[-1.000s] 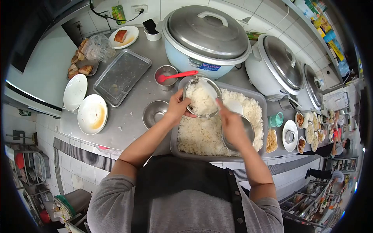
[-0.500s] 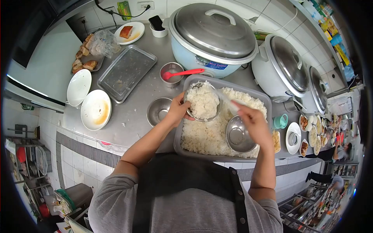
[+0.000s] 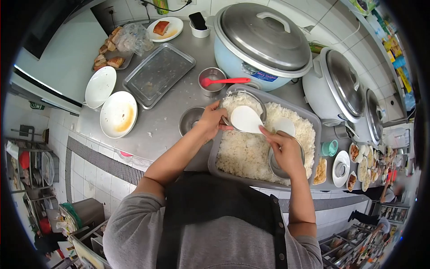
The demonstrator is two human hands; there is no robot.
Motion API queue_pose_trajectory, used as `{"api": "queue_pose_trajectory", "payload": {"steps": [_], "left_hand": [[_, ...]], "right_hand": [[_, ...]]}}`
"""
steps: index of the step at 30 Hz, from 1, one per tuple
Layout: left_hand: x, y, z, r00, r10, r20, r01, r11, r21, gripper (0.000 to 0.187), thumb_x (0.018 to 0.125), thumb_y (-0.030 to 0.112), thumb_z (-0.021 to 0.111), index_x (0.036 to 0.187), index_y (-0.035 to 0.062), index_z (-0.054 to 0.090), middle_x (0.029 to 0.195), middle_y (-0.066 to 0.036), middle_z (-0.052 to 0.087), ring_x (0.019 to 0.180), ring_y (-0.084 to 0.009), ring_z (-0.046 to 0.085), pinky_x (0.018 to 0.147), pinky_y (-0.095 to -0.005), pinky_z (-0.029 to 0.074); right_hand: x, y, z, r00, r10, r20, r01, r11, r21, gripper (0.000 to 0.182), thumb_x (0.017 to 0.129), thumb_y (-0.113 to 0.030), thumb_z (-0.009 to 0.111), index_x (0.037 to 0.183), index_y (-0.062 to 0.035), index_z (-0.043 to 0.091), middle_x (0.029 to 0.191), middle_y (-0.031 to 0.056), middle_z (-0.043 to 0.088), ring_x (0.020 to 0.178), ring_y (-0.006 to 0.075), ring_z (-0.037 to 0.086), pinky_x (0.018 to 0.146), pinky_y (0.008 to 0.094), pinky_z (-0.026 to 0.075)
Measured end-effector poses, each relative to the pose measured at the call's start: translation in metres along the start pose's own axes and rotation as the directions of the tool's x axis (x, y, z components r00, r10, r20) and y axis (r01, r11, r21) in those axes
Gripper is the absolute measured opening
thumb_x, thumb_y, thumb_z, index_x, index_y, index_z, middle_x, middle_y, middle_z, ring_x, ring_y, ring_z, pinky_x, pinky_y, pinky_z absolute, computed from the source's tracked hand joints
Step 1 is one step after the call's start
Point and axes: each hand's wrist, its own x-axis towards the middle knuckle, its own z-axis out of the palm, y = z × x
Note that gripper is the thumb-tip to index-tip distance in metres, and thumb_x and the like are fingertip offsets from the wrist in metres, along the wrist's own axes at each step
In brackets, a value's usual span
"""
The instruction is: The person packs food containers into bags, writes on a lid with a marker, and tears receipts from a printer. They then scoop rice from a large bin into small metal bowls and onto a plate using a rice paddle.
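Note:
My left hand (image 3: 212,120) grips the rim of a metal bowl (image 3: 265,107) that holds white rice (image 3: 239,99), over the upper left of a grey tray (image 3: 214,157) full of rice. A white paddle (image 3: 245,118) is in my right hand (image 3: 285,150), its broad face lying over the rice in the bowl. Beneath my right hand, an empty metal bowl (image 3: 277,169) rests on the tray's rice, partly covered by the hand. Another white paddle-like shape (image 3: 284,127) lies on the rice beside it.
Behind the tray stands a large rice cooker (image 3: 260,45). To the left are a metal cup (image 3: 211,92) with a red spatula (image 3: 228,81), a metal bowl (image 3: 190,120), an oblong metal tray (image 3: 159,74) and white plates (image 3: 118,114). A green cup (image 3: 329,148) and filled dishes stand right.
The paddle has swung left and down onto the rice in the held bowl, which looks flatter than its earlier mound. The whole view has shifted slightly.

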Motion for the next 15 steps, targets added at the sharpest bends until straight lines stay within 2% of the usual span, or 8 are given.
{"api": "queue_pose_trajectory", "payload": {"steps": [1, 5, 7, 8, 10, 12, 14, 15], "left_hand": [[0.001, 0.006, -0.002, 0.999, -0.042, 0.005, 0.043, 0.998, -0.035, 0.05, 0.083, -0.001, 0.052, 0.133, 0.002, 0.051, 0.098, -0.013, 0.066, 0.071, -0.022, 0.07, 0.054, -0.0333, 0.064], [-0.008, 0.024, -0.004, 1.0, -0.018, 0.018, 0.018, 1.0, 0.025, 0.053, 0.083, -0.003, 0.053, 0.136, 0.0009, 0.048, 0.1, -0.014, 0.067, 0.074, -0.0208, 0.071, 0.051, -0.0341, 0.064], [-0.015, 0.038, -0.002, 0.989, 0.141, 0.037, -0.143, 0.987, 0.07, 0.05, 0.083, -0.003, 0.053, 0.133, -0.0001, 0.051, 0.1, -0.013, 0.067, 0.073, -0.0202, 0.071, 0.05, -0.0336, 0.063], [-0.015, 0.044, -0.006, 0.991, 0.133, 0.026, -0.135, 0.988, 0.078, 0.05, 0.083, -0.003, 0.053, 0.133, -0.0001, 0.051, 0.1, -0.013, 0.067, 0.073, -0.0202, 0.071, 0.05, -0.0336, 0.063], [-0.018, 0.058, -0.016, 0.967, 0.255, 0.008, -0.251, 0.945, 0.21, 0.049, 0.084, -0.002, 0.054, 0.133, 0.0007, 0.051, 0.103, -0.012, 0.066, 0.078, -0.0226, 0.07, 0.051, -0.0351, 0.063], [-0.031, 0.072, -0.033, 0.959, 0.284, -0.024, -0.271, 0.934, 0.234, 0.046, 0.085, -0.001, 0.053, 0.131, -0.0017, 0.052, 0.102, -0.013, 0.065, 0.078, -0.0219, 0.07, 0.05, -0.0336, 0.063], [-0.035, 0.076, -0.069, 0.922, 0.37, -0.115, -0.348, 0.921, 0.175, 0.044, 0.085, -0.003, 0.051, 0.129, -0.004, 0.051, 0.103, -0.015, 0.065, 0.078, -0.0217, 0.07, 0.05, -0.0313, 0.062], [-0.037, 0.074, -0.087, 0.887, 0.408, -0.218, -0.379, 0.911, 0.165, 0.044, 0.085, -0.003, 0.05, 0.129, -0.0043, 0.05, 0.103, -0.016, 0.065, 0.079, -0.0217, 0.07, 0.05, -0.0303, 0.062]], "right_hand": [[0.007, 0.007, 0.007, 1.0, -0.004, -0.025, 0.006, 0.998, 0.063, 0.045, 0.088, -0.005, 0.062, 0.126, -0.03, 0.067, 0.069, 0.0113, 0.051, 0.058, 0.0276, 0.047, 0.058, 0.0369, 0.043], [0.005, 0.008, -0.008, 0.996, -0.002, 0.093, -0.001, 0.999, 0.041, 0.042, 0.091, -0.007, 0.061, 0.127, -0.0269, 0.066, 0.081, 0.0149, 0.062, 0.061, 0.0253, 0.052, 0.062, 0.0342, 0.046], [0.003, -0.003, -0.013, 0.999, 0.032, -0.014, -0.023, 0.911, 0.412, 0.037, 0.095, -0.011, 0.059, 0.13, -0.0216, 0.064, 0.097, 0.0177, 0.068, 0.067, 0.0224, 0.058, 0.068, 0.0309, 0.048], [0.008, -0.006, -0.008, 0.999, 0.034, -0.007, -0.028, 0.905, 0.424, 0.037, 0.095, -0.011, 0.059, 0.13, -0.0216, 0.064, 0.097, 0.0177, 0.068, 0.067, 0.0224, 0.058, 0.068, 0.0309, 0.048], [0.025, -0.014, 0.004, 0.991, -0.014, 0.13, -0.038, 0.921, 0.389, 0.034, 0.098, -0.014, 0.057, 0.132, -0.0162, 0.062, 0.111, 0.0196, 0.068, 0.075, 0.0207, 0.061, 0.075, 0.029, 0.049], [0.037, -0.023, 0.005, 0.989, -0.01, 0.151, -0.055, 0.905, 0.421, 0.034, 0.098, -0.015, 0.057, 0.133, -0.0142, 0.06, 0.109, 0.0188, 0.069, 0.079, 0.0208, 0.061, 0.078, 0.0293, 0.048], [0.045, -0.029, 0.004, 0.98, -0.005, 0.2, -0.09, 0.88, 0.466, 0.037, 0.098, -0.018, 0.058, 0.134, -0.01, 0.057, 0.106, 0.017, 0.069, 0.086, 0.021, 0.063, 0.085, 0.0298, 0.048], [0.046, -0.029, 0.007, 0.98, -0.001, 0.201, -0.096, 0.877, 0.471, 0.037, 0.098, -0.018, 0.058, 0.134, -0.01, 0.057, 0.106, 0.017, 0.069, 0.086, 0.021, 0.063, 0.085, 0.0298, 0.048]]}}
